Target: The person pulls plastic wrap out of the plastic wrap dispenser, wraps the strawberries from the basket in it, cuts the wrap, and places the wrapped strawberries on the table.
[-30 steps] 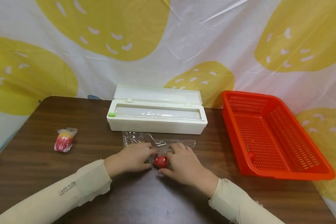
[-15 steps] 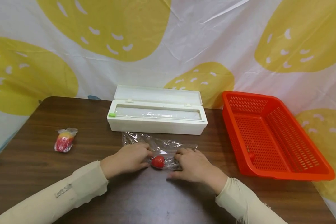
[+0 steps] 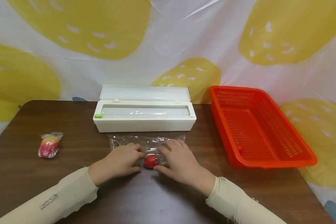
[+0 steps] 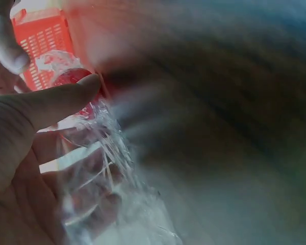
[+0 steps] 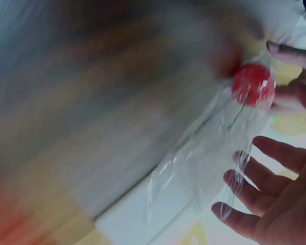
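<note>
A small red fruit (image 3: 150, 161) with a thin green stem (image 5: 237, 116) lies on the table inside clear plastic wrap (image 3: 152, 140). My left hand (image 3: 120, 160) is at its left side, fingers loosely bent; in the left wrist view, the left thumb (image 4: 66, 99) lies across the red fruit and film passes over the other fingers. On the fruit's right, my right hand (image 3: 180, 160) has its fingers spread over the film. In the right wrist view, film (image 5: 199, 158) lies against the right fingertips (image 5: 234, 176).
A white wrap dispenser (image 3: 145, 125) with its lid raised stands behind the film. At right sits a red plastic basket (image 3: 274, 164) with a small red fruit (image 3: 240, 149) inside. A film-wrapped red and yellow fruit (image 3: 49, 145) lies at left on the brown table (image 3: 145, 199).
The right hand first draws away from the red fruit, then comes back close to it. The left hand stays beside it. The head view has turned, shifting the scene left.
</note>
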A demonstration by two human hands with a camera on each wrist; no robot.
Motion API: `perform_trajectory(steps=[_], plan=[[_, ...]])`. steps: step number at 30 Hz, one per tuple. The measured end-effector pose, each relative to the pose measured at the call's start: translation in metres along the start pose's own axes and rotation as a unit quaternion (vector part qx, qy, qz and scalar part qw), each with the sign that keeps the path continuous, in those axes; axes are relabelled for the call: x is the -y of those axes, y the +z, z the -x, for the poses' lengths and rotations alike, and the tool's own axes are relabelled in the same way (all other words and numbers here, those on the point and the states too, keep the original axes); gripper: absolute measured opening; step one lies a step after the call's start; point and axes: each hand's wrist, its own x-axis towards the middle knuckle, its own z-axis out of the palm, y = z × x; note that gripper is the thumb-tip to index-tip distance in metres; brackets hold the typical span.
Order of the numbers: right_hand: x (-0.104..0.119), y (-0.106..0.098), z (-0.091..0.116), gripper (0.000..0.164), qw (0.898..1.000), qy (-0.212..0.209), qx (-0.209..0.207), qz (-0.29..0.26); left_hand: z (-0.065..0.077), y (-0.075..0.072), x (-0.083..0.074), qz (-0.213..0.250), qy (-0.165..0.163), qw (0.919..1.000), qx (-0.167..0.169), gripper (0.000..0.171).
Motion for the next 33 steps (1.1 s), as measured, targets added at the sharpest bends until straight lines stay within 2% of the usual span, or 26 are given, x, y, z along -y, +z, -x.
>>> perform_trajectory(steps=[2,7,11,15,19,24,29,33], plan=[[0.003,-0.001,0.002,0.058,1.000,-0.009,0.014,0.008,-0.001,0.000,-0.003,-0.012,0.005,0.9998,-0.013,0.036],[0.008,0.000,0.000,0.053,0.999,0.002,0.039,0.025,-0.003,0.000,-0.005,-0.011,0.010,0.9979,-0.064,0.045],[0.008,0.003,0.000,0.052,0.999,0.010,0.030,0.028,-0.008,-0.001,-0.010,-0.001,0.033,0.9954,-0.090,0.044],[0.013,0.006,-0.004,0.052,1.000,0.010,0.014,0.011,-0.009,0.001,-0.011,-0.019,0.043,0.9932,-0.106,0.034],[0.017,0.008,-0.007,0.045,1.000,0.016,-0.006,0.006,-0.009,-0.001,-0.009,-0.029,0.039,0.9922,-0.115,0.025],[0.016,0.010,-0.006,0.030,0.999,0.012,-0.022,0.020,-0.010,-0.003,-0.011,-0.012,0.030,0.9950,-0.095,0.020],[0.016,0.011,-0.007,0.022,0.999,0.014,-0.024,0.030,-0.010,-0.003,-0.014,-0.001,0.024,0.9941,-0.106,0.025],[0.015,0.011,-0.009,0.021,0.999,0.029,-0.005,0.029,-0.011,-0.001,-0.015,0.014,0.030,0.9930,-0.114,0.030]])
